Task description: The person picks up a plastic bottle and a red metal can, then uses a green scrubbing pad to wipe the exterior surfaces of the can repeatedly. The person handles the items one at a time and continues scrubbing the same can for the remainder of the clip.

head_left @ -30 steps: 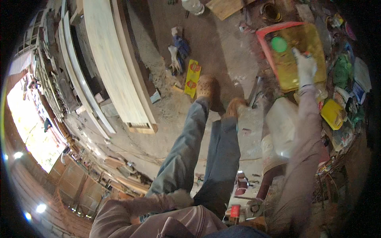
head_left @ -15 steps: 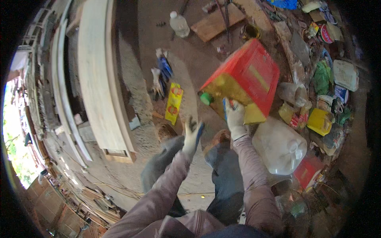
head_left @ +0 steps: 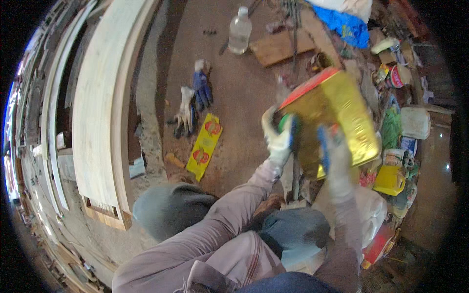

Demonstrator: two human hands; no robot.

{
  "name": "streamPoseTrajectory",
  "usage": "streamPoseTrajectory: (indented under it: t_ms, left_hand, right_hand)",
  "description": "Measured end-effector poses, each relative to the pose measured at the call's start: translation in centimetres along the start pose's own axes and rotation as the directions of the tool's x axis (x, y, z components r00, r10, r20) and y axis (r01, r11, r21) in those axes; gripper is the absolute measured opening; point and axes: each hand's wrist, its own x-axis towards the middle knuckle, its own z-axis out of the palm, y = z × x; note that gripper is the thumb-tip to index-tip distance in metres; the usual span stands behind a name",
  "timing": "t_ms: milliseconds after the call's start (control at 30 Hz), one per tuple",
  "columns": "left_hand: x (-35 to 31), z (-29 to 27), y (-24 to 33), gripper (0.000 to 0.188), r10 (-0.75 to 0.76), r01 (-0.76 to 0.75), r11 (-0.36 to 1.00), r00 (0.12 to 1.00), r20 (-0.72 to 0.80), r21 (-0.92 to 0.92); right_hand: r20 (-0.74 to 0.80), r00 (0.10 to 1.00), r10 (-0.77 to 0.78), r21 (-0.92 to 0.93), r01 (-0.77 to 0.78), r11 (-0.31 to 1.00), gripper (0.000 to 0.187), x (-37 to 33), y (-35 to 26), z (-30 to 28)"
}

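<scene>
A square red-and-gold metal can (head_left: 352,115) hangs tilted in front of me, its gold sides facing me and a red edge along its far top. My right hand (head_left: 337,156), in a white-and-blue work glove and smeared by motion, grips it on the near face; the exact grip is hidden. On the same face sits a green screw cap (head_left: 284,122). My left hand (head_left: 278,136), gloved alike, has its thumb and fingers closed round this cap, which they partly cover.
A yellow packet (head_left: 204,146) and a pair of gloves (head_left: 200,90) lie on the ground, with a clear bottle (head_left: 240,31) and a wooden board (head_left: 283,47) farther off. Pale planks (head_left: 105,107) run along the left. Mixed waste, including a yellow jug (head_left: 389,179), lines the right.
My left hand has risen from near my knee and closed on the green cap. The can has turned, showing more gold side, and shifted right with my right hand.
</scene>
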Motion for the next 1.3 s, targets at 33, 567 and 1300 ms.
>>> streamPoseTrajectory:
  t_ms: [33,567,1300]
  left_hand:
    - [0.0,-0.7,-0.3,0.05,-0.125,0.119,0.985,0.992,-0.037,-0.129]
    - [-7.0,3.5,3.0,0.088,0.208,-0.188,0.955,0.976,-0.066,0.23]
    - [-7.8,-8.8,-4.2,0.062,-0.106,0.105,0.994,0.978,-0.181,-0.015]
  right_hand:
    - [0.022,1.0,-0.008,-0.012,0.009,1.0,0.018,-1.0,0.1,1.3]
    - [0.021,1.0,-0.013,0.027,0.013,1.0,0.03,-0.2,0.2,-3.9]
    - [0.379,0.897,0.228,-0.027,-0.236,0.971,0.024,-8.2,10.3,1.6]
